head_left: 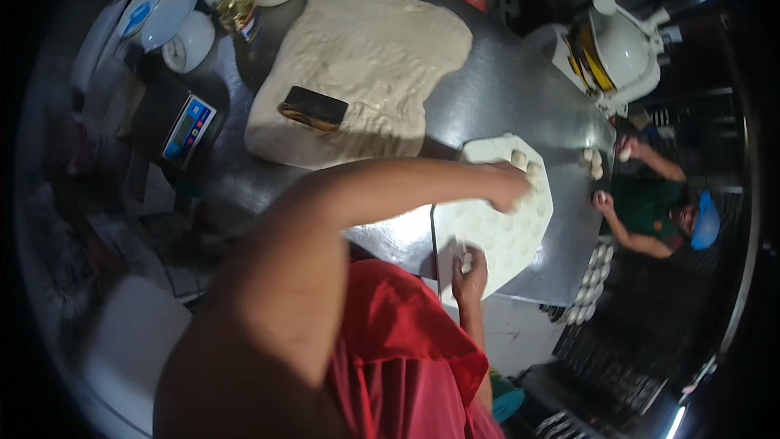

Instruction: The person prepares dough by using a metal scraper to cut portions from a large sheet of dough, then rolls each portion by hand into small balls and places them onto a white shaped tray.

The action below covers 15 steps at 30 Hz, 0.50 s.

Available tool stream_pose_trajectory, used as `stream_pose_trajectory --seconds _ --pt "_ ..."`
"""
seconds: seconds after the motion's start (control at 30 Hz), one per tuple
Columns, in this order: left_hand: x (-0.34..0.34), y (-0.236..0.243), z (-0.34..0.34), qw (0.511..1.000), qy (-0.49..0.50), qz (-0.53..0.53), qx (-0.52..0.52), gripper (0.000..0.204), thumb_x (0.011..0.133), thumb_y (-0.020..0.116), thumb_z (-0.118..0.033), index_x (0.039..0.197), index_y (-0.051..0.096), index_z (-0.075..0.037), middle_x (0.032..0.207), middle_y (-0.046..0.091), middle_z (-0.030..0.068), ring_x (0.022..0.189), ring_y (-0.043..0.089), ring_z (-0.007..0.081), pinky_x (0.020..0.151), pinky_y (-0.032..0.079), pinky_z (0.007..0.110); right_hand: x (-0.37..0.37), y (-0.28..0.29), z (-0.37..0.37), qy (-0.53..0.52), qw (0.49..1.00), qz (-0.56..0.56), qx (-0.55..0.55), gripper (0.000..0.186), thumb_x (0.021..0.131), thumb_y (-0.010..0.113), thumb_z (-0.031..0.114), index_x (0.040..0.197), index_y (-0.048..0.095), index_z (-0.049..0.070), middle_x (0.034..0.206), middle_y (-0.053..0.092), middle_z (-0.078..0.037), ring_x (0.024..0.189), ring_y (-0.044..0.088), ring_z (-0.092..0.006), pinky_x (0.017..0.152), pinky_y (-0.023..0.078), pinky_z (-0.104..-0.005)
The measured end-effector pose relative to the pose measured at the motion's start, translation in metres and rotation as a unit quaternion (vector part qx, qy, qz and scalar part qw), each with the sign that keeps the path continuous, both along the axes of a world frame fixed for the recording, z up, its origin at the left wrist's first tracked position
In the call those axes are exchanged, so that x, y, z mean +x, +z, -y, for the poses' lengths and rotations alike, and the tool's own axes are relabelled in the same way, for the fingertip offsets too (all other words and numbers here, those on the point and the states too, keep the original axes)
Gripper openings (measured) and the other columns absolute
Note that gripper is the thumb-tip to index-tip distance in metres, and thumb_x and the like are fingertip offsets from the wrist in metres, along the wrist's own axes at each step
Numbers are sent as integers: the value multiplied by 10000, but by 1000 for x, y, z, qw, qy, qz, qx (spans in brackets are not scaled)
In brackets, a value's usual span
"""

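1. One digital scale point(189, 130) stands at our left on the steel table; if portions look uneven, we would do well to check one there.
2. Next comes our broad sheet of dough point(370, 45), with a dark rectangular block point(318, 103) lying on it. We should leave its soft surface unpressed by our left arm, which crosses just in front.
3. Our right hand point(470, 275) is at the near part of the board, fingers closed around a small pale piece point(466, 261) — dough, we judge. A light pinch should serve; squeezing would flatten it.
4. The white eight-sided board point(487, 148) lies in front of us at the table's near edge. Round shapes cover it in rows, though we cannot tell whether all are dough. Even gaps would help stop pieces sticking.
5. Our left hand point(509, 187) is blurred over the board's far part, so we cannot tell whether it grips anything. It is right beside two raised dough balls point(526, 164) — we should set pieces down without nudging those.
6. Farther right, a co-worker's hand point(602, 201) is near more balls point(596, 164); we should leave that space free.
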<state>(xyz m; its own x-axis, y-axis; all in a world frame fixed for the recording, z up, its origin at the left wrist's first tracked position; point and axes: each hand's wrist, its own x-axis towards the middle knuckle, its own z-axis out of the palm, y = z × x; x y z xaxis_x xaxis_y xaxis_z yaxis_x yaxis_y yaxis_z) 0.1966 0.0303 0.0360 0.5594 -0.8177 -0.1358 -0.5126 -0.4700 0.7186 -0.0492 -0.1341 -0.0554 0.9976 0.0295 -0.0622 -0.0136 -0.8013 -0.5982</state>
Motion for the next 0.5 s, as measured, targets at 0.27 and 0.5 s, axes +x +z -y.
stream_pose_trajectory --seconds 0.27,0.5 --pt "-135 -50 -242 853 486 -162 -96 282 944 530 29 1149 710 -44 852 655 57 772 612 135 715 500 323 177 -55 -107 265 932 191 -154 727 962 617 146 1651 409 43 1687 429 -149 1574 343 -429 1302 242 -613" --pt "-273 -72 -263 761 647 39 -24 433 881 548 140 1261 637 -47 1142 625 150 1014 643 254 908 536 389 217 -34 -103 305 934 141 -121 783 835 814 219 1548 525 74 1621 456 -167 1532 332 -472 1287 196 -688"
